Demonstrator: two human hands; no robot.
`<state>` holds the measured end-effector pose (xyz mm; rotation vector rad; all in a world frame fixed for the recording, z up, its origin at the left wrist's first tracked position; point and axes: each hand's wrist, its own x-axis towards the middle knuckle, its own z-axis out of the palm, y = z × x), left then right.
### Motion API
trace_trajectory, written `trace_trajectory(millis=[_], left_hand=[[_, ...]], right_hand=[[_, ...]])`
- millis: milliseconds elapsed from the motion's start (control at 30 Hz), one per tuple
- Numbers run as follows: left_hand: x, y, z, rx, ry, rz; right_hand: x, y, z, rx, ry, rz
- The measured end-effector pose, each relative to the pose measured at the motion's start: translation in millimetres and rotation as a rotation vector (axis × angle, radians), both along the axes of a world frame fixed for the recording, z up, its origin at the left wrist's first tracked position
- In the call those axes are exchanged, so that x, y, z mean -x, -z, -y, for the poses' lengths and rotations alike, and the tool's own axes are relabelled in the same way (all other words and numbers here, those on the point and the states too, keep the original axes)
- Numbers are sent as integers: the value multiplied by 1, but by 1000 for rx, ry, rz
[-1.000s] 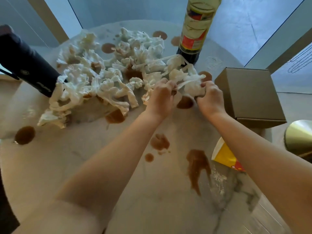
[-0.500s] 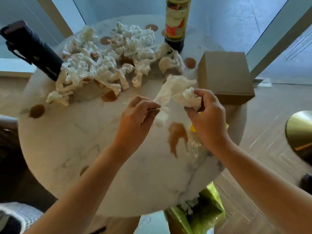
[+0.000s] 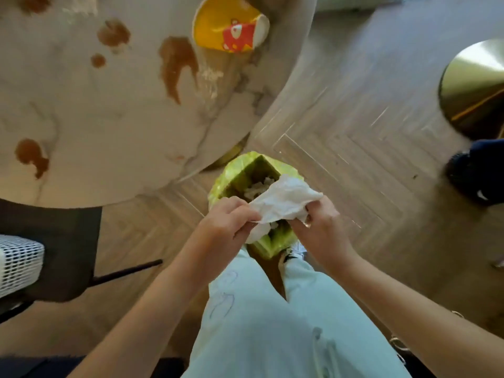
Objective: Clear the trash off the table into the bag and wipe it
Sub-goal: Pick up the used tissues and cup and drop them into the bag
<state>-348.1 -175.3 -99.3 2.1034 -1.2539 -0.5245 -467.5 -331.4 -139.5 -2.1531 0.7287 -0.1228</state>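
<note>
A crumpled white tissue [image 3: 283, 201] is stretched between my two hands just above the mouth of a green trash bag [image 3: 240, 173] that stands on the floor by my feet. My left hand [image 3: 226, 222] pinches the tissue's left end. My right hand [image 3: 319, 227] grips its right end. More white tissue lies inside the bag [image 3: 256, 188]. The round marble table [image 3: 109, 126] fills the upper left, with brown spill stains [image 3: 177, 64] on it. A yellow paper cup [image 3: 229, 25] lies tipped near the table's right edge.
A gold round base [image 3: 474, 85] stands on the wood floor at right, with a dark shoe [image 3: 474, 175] below it. A dark chair [image 3: 54, 246] and a white mesh object [image 3: 19, 263] sit at the left. My pale trouser legs [image 3: 272, 323] fill the bottom centre.
Both hands have carried the tissue from over the table down to the green bag on the floor. My view has swung down; the tissue pile, bottle and box have left the frame.
</note>
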Motion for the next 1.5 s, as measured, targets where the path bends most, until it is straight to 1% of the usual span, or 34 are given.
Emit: trace_trajectory(millis=[33,100,200,300,367,400,467,533,600,733,933,1000,1200,1300,1400,1500], left_hand=[[8,16,1,-52,14,15],[17,49,6,-143,-28,-1],[21,98,17,-258,-113,-84],[19,142,26,-416,-105,-152],[17,164,27,-560,-79,-176],[16,170,26,-634,-69,-194],[14,175,26,-733,-69,-212],[12,171,26,-756,-101,-245],[9,164,26,-728,-157,-326],[3,147,21,-717,-198,-440],[-14,90,28,-582,-173,-450],[-21,64,37,-512,-139,-438],[-54,-22,43,-201,-65,-330],[-86,-48,38,-98,-134,-303],[-131,-67,31,-39,-266,-220],[-183,-79,17,-33,-412,-107]], right_hand=[[10,17,0,-44,-6,-53],[22,47,0,-142,20,-163],[21,81,2,-216,71,-317],[16,101,6,-321,-29,-563],[19,105,9,-322,-117,-707],[21,104,11,-299,-138,-740],[26,101,15,-261,-145,-740],[30,96,21,-257,-129,-721],[31,91,24,-253,-112,-712],[25,78,29,-241,-78,-642],[-3,44,28,-242,13,-408],[-19,26,27,-206,25,-309],[-85,-44,38,-48,23,25],[-126,-80,44,43,18,173],[-176,-114,44,129,3,298],[-236,-136,37,113,-17,399]])
